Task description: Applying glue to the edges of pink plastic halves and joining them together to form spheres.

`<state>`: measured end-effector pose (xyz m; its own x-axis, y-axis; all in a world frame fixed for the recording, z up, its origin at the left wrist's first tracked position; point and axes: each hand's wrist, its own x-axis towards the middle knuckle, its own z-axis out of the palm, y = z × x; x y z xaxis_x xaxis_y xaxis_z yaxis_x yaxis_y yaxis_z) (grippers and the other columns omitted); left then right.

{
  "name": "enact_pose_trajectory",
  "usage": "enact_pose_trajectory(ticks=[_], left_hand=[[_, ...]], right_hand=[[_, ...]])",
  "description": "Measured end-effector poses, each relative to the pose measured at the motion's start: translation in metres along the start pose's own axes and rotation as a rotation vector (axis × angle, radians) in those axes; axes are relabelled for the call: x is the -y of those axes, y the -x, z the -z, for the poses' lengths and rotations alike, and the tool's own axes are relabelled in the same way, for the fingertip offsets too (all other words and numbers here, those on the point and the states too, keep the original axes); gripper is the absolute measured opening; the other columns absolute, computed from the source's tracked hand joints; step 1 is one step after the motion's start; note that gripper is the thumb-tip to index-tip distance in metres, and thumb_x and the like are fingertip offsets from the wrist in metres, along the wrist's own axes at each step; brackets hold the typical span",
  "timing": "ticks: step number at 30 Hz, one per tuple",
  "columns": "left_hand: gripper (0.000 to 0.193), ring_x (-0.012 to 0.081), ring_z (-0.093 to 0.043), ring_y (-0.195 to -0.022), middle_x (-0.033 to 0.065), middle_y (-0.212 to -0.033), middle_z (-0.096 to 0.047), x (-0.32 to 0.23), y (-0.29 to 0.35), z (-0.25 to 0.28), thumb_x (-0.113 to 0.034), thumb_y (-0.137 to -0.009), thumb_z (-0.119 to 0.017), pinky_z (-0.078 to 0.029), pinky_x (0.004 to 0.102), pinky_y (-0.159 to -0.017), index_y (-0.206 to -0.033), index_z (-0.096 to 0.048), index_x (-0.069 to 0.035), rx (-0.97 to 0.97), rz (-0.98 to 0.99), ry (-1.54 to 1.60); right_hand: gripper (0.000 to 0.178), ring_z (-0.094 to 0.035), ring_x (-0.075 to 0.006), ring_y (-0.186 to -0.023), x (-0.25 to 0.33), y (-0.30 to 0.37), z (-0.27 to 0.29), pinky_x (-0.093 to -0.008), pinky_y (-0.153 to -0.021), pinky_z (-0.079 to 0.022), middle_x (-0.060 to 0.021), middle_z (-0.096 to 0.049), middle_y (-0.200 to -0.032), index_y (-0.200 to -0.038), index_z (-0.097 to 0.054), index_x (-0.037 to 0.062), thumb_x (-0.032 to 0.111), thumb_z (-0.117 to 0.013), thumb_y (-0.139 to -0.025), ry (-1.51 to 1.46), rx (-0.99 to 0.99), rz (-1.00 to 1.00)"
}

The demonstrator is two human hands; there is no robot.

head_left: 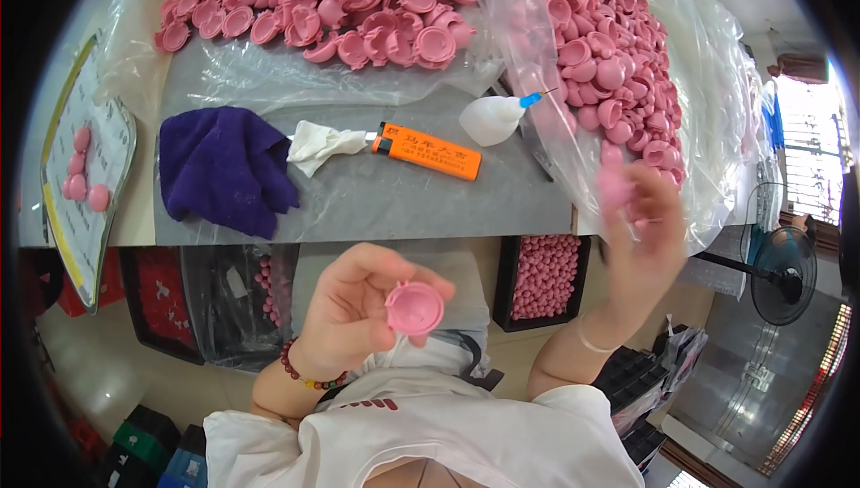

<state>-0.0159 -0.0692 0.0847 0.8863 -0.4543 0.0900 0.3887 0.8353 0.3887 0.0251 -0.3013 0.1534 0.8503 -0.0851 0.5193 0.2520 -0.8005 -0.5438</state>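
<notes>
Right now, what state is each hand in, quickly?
Left hand: closed, holding a round pink cup.
Right hand: blurred by the pink pieces; whether its fingers grip one cannot be told.

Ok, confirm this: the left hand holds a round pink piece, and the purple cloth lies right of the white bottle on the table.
Not quite: the head view shows the purple cloth lying left of the white bottle on the table. The left hand does hold a round pink piece.
</notes>
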Motion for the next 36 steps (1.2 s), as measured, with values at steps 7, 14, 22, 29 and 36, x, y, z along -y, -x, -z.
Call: enact_pose_trajectory(ticks=[7,14,22,29,36], left_hand=[[0.044,0.0179,-0.059,-0.076,0.0245,-0.106,-0.049,-0.007,-0.005,-0.015,-0.01,-0.069,-0.068,-0.05,0.026,-0.065,-0.104,-0.043,-0.003,-0.182,-0.015,-0.291],[0.043,0.0209,-0.056,-0.091,0.0233,-0.107,-0.05,-0.009,-0.007,-0.011,-0.002,-0.067,-0.067,-0.048,0.0307,-0.077,-0.104,-0.045,0.003,-0.179,-0.075,-0.56],[0.038,0.0191,-0.057,-0.088,0.0165,-0.106,-0.052,-0.005,-0.009,-0.012,0.011,-0.067,-0.059,-0.049,0.0281,-0.075,-0.104,-0.051,0.006,-0.129,-0.163,-0.732],[0.038,0.0192,-0.057,-0.087,0.016,-0.104,-0.053,-0.004,-0.009,-0.013,0.01,-0.066,-0.061,-0.051,0.0278,-0.073,-0.102,-0.053,0.005,-0.136,-0.193,-0.822],[0.044,0.0226,-0.054,-0.094,0.0214,-0.108,-0.05,-0.006,-0.011,-0.012,0.003,-0.062,-0.069,-0.046,0.0313,-0.08,-0.102,-0.051,0.005,-0.095,-0.124,-0.773]], right_hand=[[0.031,-0.054,-0.0205,-0.076,0.008,0.017,-0.041,-0.0275,-0.064,-0.042,-0.009,-0.058,-0.086,-0.087,-0.057,-0.0002,-0.002,-0.064,-0.057,-0.048,0.362,0.171],[0.028,-0.056,-0.0218,-0.067,0.029,0.022,-0.036,-0.0267,-0.057,-0.045,-0.0131,-0.058,-0.084,-0.081,-0.059,-0.0019,-0.004,-0.065,-0.054,-0.526,0.283,0.112],[0.028,-0.058,-0.024,-0.07,0.043,0.031,-0.049,-0.0289,-0.059,-0.046,-0.014,-0.06,-0.079,-0.077,-0.06,-0.001,0.0,-0.07,-0.05,-0.604,0.333,0.23],[0.028,-0.058,-0.0248,-0.071,0.042,0.036,-0.048,-0.0289,-0.059,-0.046,-0.0138,-0.06,-0.08,-0.077,-0.06,0.0,0.002,-0.071,-0.051,-0.577,0.306,0.229],[0.025,-0.054,-0.0219,-0.067,0.039,0.042,-0.05,-0.0284,-0.056,-0.045,-0.0068,-0.054,-0.072,-0.075,-0.06,0.0065,0.006,-0.073,-0.054,-0.413,0.206,0.37]])
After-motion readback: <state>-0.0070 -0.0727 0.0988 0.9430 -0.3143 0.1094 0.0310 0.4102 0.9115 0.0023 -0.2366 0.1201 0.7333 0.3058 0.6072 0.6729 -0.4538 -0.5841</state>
